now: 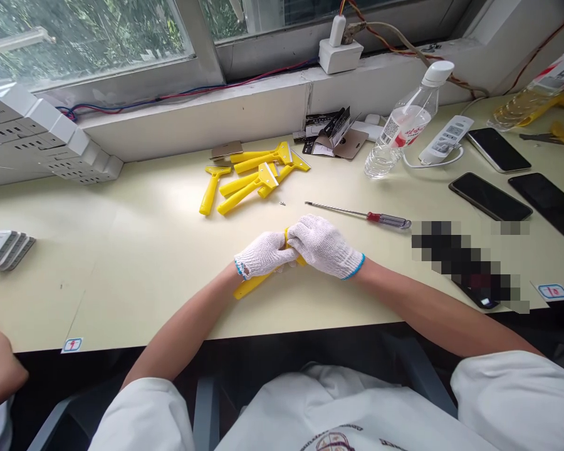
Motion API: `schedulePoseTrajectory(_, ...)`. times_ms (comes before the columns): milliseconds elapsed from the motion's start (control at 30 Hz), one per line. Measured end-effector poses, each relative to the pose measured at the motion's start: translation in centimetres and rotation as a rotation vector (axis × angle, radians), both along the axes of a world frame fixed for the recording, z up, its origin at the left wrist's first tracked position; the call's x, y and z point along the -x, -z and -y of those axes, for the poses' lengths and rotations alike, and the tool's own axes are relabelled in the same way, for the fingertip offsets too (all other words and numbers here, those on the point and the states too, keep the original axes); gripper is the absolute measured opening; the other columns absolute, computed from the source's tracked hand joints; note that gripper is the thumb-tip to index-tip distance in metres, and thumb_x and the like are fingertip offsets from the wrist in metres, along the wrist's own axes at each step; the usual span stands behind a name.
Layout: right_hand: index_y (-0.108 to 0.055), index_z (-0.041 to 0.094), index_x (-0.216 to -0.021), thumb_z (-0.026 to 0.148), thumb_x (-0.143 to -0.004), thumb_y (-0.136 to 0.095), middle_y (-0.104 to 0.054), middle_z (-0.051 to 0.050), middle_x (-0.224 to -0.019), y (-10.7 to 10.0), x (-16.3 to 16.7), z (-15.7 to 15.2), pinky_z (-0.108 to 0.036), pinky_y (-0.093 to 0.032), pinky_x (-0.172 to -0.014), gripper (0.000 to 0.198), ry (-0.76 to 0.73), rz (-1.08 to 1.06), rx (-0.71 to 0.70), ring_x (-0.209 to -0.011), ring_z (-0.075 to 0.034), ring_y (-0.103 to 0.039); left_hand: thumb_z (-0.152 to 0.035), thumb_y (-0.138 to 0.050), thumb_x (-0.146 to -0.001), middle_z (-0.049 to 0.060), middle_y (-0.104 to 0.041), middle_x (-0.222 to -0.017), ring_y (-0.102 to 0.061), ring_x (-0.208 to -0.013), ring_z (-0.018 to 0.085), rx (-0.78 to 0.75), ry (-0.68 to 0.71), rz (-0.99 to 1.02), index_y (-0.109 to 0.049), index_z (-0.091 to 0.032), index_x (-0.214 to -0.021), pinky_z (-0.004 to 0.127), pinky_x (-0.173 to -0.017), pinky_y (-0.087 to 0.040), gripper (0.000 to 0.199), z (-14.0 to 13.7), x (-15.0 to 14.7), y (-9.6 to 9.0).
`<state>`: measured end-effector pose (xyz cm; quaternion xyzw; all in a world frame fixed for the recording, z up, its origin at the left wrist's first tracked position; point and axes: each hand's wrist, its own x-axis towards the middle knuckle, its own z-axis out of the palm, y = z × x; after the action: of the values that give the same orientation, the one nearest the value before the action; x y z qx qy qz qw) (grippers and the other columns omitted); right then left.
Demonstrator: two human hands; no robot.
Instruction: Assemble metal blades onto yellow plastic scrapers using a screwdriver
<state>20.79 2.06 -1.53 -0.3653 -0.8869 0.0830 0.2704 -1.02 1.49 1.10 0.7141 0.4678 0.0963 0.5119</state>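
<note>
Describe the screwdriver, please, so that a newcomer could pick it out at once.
On the table, find the right hand. Just beyond it, to the right, lies the screwdriver. Unlike the yellow scrapers to its left, it has a thin metal shaft and a translucent handle with a red collar.

Bright; daylight from window (pixel 98 37) at 11 o'clock. Pale sheen on the bench (pixel 141 213) toward 9, deep shadow under its edge at 6. Wide-angle stretch leans the bottle (pixel 407 125) at 2 outward. Mosaic patch (pixel 470 263) past 3 (blocky, detail gone). Centre reasonably sharp.
</note>
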Motion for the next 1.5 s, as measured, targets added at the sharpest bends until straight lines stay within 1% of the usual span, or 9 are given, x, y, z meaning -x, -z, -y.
schedulePoseTrajectory(233,-0.064,0.019,-0.101,0.028,-0.1,-0.066,-0.07,-0.008,-0.104,-0.2,0.2,0.2,-0.034,-0.049,-0.087,0.01,0.08,-0.373,0.319,-0.093,-0.02,-0.062,-0.037,-0.064,-0.1,0.001,-0.073,-0.064,-0.07,-0.06,0.016,-0.005,-0.003,-0.041,-0.082,-0.019,-0.085,0.026,-0.066,-0.053,0.03,0.0,0.1,0.0)
schedulePoseTrajectory(433,-0.064,0.017,-0.127,0.037,-0.089,-0.072,-0.071,-0.008,-0.114,-0.1,0.6,0.1,-0.034,-0.053,-0.086,0.044,0.155,-0.541,0.652,-0.099,-0.02,-0.066,-0.036,-0.064,-0.1,0.002,-0.074,-0.065,-0.07,-0.059,0.016,-0.035,0.023,-0.034,-0.077,-0.019,-0.079,0.025,-0.063,-0.052,0.031,0.0,0.1,0.2)
schedulePoseTrajectory(567,-0.067,0.016,-0.117,0.038,-0.092,-0.068,-0.068,-0.004,-0.101,-0.5,0.8,0.2,-0.031,-0.051,-0.081,0.033,0.078,-0.548,0.784,-0.089,-0.017,-0.062,-0.035,-0.064,-0.1,0.002,-0.075,-0.066,-0.07,-0.058,0.015,-0.026,0.018,-0.015,-0.078,-0.018,-0.081,0.024,-0.062,-0.052,0.029,0.0,0.1,0.4)
schedulePoseTrajectory(1067,-0.065,0.016,-0.106,0.041,-0.097,-0.061,-0.066,-0.002,-0.094,-0.4,0.0,-0.8,-0.03,-0.044,-0.075,0.027,-0.007,-0.431,0.756,-0.079,-0.014,-0.056,-0.04,-0.063,-0.099,0.0,-0.074,-0.074,-0.073,-0.069,0.017,-0.032,0.028,-0.07,-0.073,-0.021,-0.089,0.028,-0.069,-0.055,0.023,0.1,0.3,-0.6)
schedulePoseTrajectory(1167,-0.066,0.015,-0.108,0.043,-0.096,-0.061,-0.066,-0.003,-0.095,-0.1,-0.2,-1.2,-0.031,-0.046,-0.078,0.031,0.034,-0.473,0.741,-0.082,-0.015,-0.058,-0.04,-0.069,-0.096,0.0,-0.077,-0.089,-0.075,-0.079,0.021,-0.187,0.1,-0.154,-0.071,-0.023,-0.107,0.031,-0.073,-0.057,0.021,0.1,0.7,-1.2)
schedulePoseTrajectory(1233,-0.065,0.015,-0.11,0.044,-0.095,-0.062,-0.067,-0.004,-0.098,0.2,-0.4,-1.7,-0.032,-0.048,-0.082,0.033,0.086,-0.51,0.724,-0.086,-0.017,-0.06,-0.036,-0.071,-0.096,0.002,-0.08,-0.101,-0.078,-0.089,0.025,-0.341,0.115,-0.269,-0.069,-0.023,-0.129,0.035,-0.081,-0.06,0.036,0.2,0.8,-1.2)
schedulePoseTrajectory(1300,-0.065,0.015,-0.109,0.045,-0.094,-0.061,-0.069,-0.006,-0.101,0.5,-0.6,-2.2,-0.033,-0.048,-0.085,0.033,0.141,-0.526,0.7,-0.09,-0.018,-0.061,-0.027,-0.066,-0.099,0.006,-0.083,-0.115,-0.082,-0.1,0.028,-0.485,0.042,-0.384,-0.06,-0.023,-0.151,0.038,-0.089,-0.062,0.053,0.5,0.6,-0.8)
schedulePoseTrajectory(1400,-0.064,0.015,-0.106,0.046,-0.093,-0.061,-0.069,-0.006,-0.101,0.7,-0.8,-2.7,-0.032,-0.047,-0.083,0.034,0.19,-0.511,0.685,-0.087,-0.017,-0.06,-0.02,-0.062,-0.103,0.012,-0.083,-0.129,-0.083,-0.11,0.032,-0.622,-0.02,-0.502,-0.054,-0.021,-0.16,0.042,-0.094,-0.064,0.057,1.1,-0.2,0.1)
schedulePoseTrajectory(1500,-0.065,0.015,-0.104,0.047,-0.091,-0.064,-0.069,-0.006,-0.1,0.5,-0.9,-2.9,-0.031,-0.048,-0.079,0.034,0.201,-0.528,0.726,-0.086,-0.016,-0.06,-0.022,-0.063,-0.105,0.013,-0.083,-0.13,-0.083,-0.111,0.033,-0.682,-0.015,-0.528,-0.055,-0.021,-0.16,0.042,-0.092,-0.065,0.055,1.4,-0.8,0.6)
